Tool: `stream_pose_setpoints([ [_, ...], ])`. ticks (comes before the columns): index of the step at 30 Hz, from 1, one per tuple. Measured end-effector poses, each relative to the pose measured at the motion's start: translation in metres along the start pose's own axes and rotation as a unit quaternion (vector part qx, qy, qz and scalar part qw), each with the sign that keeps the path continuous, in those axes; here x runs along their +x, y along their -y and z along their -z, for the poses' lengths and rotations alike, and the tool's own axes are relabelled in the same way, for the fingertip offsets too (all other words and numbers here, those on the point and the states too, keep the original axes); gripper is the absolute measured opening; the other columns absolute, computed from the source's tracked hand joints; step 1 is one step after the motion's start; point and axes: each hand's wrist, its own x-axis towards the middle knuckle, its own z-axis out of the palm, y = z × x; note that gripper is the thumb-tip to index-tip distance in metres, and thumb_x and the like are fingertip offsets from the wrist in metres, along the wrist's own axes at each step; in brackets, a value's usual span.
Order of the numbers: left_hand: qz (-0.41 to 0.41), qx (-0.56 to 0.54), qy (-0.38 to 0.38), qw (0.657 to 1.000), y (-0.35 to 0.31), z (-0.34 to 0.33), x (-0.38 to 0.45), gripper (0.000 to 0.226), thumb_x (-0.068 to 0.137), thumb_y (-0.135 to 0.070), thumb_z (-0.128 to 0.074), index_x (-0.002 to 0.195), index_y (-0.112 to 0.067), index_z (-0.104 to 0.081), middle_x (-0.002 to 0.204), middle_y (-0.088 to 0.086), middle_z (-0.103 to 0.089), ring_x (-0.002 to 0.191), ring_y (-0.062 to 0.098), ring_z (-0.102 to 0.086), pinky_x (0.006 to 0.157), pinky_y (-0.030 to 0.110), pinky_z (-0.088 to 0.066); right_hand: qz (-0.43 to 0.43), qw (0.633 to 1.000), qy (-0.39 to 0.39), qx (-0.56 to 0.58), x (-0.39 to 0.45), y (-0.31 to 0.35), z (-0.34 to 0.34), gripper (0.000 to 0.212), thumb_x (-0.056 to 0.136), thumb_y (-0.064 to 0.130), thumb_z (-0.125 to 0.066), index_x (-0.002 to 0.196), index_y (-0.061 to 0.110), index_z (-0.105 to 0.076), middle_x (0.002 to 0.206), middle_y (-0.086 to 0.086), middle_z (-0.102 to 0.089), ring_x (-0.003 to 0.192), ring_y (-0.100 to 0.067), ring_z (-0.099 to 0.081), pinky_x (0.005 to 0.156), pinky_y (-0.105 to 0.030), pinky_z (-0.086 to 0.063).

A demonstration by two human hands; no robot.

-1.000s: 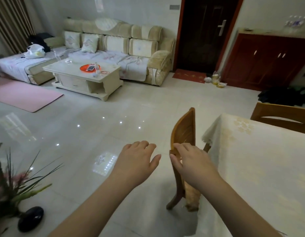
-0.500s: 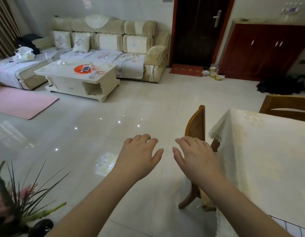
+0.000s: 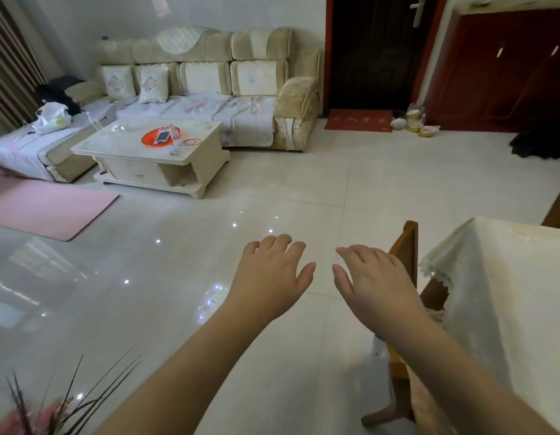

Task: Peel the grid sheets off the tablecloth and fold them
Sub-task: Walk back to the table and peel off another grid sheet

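A cream tablecloth [image 3: 507, 293] with a lace edge covers the table at the right edge of the head view. No grid sheet shows in the current frame. My left hand [image 3: 269, 274] hovers palm down over the tiled floor, fingers apart and holding nothing. My right hand [image 3: 375, 284] is held out beside it, also palm down with fingers spread, just left of the table's corner and in front of the chair back. Neither hand touches the cloth.
A wooden chair [image 3: 404, 277] stands tucked at the table's left side; a second chair [image 3: 557, 208] is at the far right. A plant [image 3: 52, 409] sits bottom left. Farther off are a coffee table [image 3: 147, 152], a sofa [image 3: 209, 89], a pink mat [image 3: 46, 205].
The view has swung left, so less of the table shows and the grid sheet seen at the lower right is out of frame. My right hand has come off the chair back; both hands stay open.
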Motion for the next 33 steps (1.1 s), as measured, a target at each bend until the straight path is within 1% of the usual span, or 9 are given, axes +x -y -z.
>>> stream_pose_setpoints([
  [2, 0.006, -0.002, -0.005, 1.000, 0.015, -0.003, 0.019, 0.064, 0.092, -0.055, -0.019, 0.127, -0.021, -0.060, 0.127, 0.001, -0.063, 0.115, 0.023, -0.060, 0.095, 0.041, -0.044, -0.001, 1.000, 0.010, -0.005, 0.025, 0.004, 0.001, 0.051, 0.101, 0.050, -0.019, 0.148, 0.030, -0.029, 0.153, 0.007, -0.035, 0.140, -0.015, -0.033, 0.116, -0.033, -0.024],
  [5, 0.004, -0.003, 0.015, 1.000, 0.042, -0.011, 0.056, 0.053, 0.100, -0.052, -0.026, 0.140, -0.025, -0.046, 0.142, -0.002, -0.051, 0.129, 0.019, -0.048, 0.105, 0.037, -0.035, 0.001, 1.000, 0.018, -0.020, 0.067, 0.012, -0.001, 0.052, 0.102, 0.049, -0.019, 0.149, 0.028, -0.027, 0.154, 0.006, -0.034, 0.140, -0.016, -0.033, 0.116, -0.034, -0.024],
  [10, -0.015, -0.015, -0.018, 1.000, 0.103, -0.020, 0.129, 0.063, 0.094, -0.055, -0.015, 0.136, -0.025, -0.051, 0.131, -0.003, -0.060, 0.118, 0.019, -0.057, 0.099, 0.037, -0.040, -0.018, 0.998, 0.002, -0.052, 0.153, 0.039, -0.016, 0.052, 0.101, 0.048, -0.023, 0.148, 0.026, -0.032, 0.150, 0.004, -0.040, 0.135, -0.018, -0.039, 0.112, -0.034, -0.027],
  [16, -0.036, -0.029, 0.027, 0.999, 0.180, -0.031, 0.207, 0.050, 0.102, -0.051, -0.024, 0.139, -0.025, -0.045, 0.136, -0.003, -0.054, 0.123, 0.019, -0.051, 0.102, 0.036, -0.037, -0.071, 0.995, -0.008, -0.066, 0.251, 0.070, -0.009, 0.052, 0.100, 0.049, -0.026, 0.145, 0.026, -0.037, 0.148, 0.002, -0.043, 0.132, -0.020, -0.042, 0.109, -0.036, -0.028],
  [18, -0.060, -0.027, 0.013, 0.998, 0.191, -0.028, 0.237, 0.049, 0.102, -0.049, -0.025, 0.140, -0.024, -0.044, 0.137, -0.003, -0.053, 0.124, 0.019, -0.050, 0.102, 0.036, -0.036, -0.093, 0.993, -0.022, -0.069, 0.273, 0.071, -0.004, 0.050, 0.100, 0.047, -0.028, 0.145, 0.026, -0.039, 0.147, 0.002, -0.044, 0.132, -0.021, -0.043, 0.108, -0.036, -0.027],
  [23, -0.126, -0.042, 0.014, 0.991, 0.183, -0.030, 0.310, 0.049, 0.102, -0.048, -0.026, 0.141, -0.025, -0.043, 0.140, -0.003, -0.051, 0.127, 0.019, -0.048, 0.104, 0.037, -0.034, -0.157, 0.984, -0.049, -0.065, 0.309, 0.047, -0.001, 0.052, 0.099, 0.045, -0.025, 0.141, 0.023, -0.047, 0.141, 0.000, -0.051, 0.126, -0.023, -0.049, 0.105, -0.036, -0.030],
  [28, -0.197, -0.068, 0.031, 0.978, 0.148, -0.046, 0.385, 0.049, 0.102, -0.048, -0.027, 0.142, -0.024, -0.042, 0.143, -0.002, -0.048, 0.130, 0.020, -0.046, 0.106, 0.038, -0.033, -0.208, 0.973, -0.062, -0.083, 0.346, -0.002, 0.007, 0.049, 0.100, 0.048, -0.032, 0.136, 0.021, -0.052, 0.136, -0.003, -0.056, 0.121, -0.025, -0.054, 0.102, -0.039, -0.036],
  [31, -0.240, -0.065, 0.025, 0.968, 0.121, -0.051, 0.438, 0.050, 0.102, -0.048, -0.026, 0.143, -0.025, -0.041, 0.144, -0.003, -0.048, 0.130, 0.019, -0.045, 0.105, 0.037, -0.034, -0.242, 0.960, -0.101, -0.096, 0.372, -0.046, 0.010, 0.042, 0.096, 0.044, -0.044, 0.124, 0.018, -0.062, 0.123, -0.005, -0.065, 0.108, -0.027, -0.062, 0.093, -0.041, -0.044],
  [33, -0.259, -0.064, 0.023, 0.963, 0.105, -0.053, 0.473, 0.050, 0.102, -0.049, -0.024, 0.143, -0.025, -0.042, 0.143, -0.003, -0.048, 0.129, 0.019, -0.046, 0.104, 0.037, -0.035, -0.270, 0.953, -0.104, -0.091, 0.394, -0.073, 0.013, 0.045, 0.093, 0.045, -0.040, 0.116, 0.019, -0.068, 0.115, -0.005, -0.069, 0.099, -0.026, -0.066, 0.086, -0.040, -0.050],
])
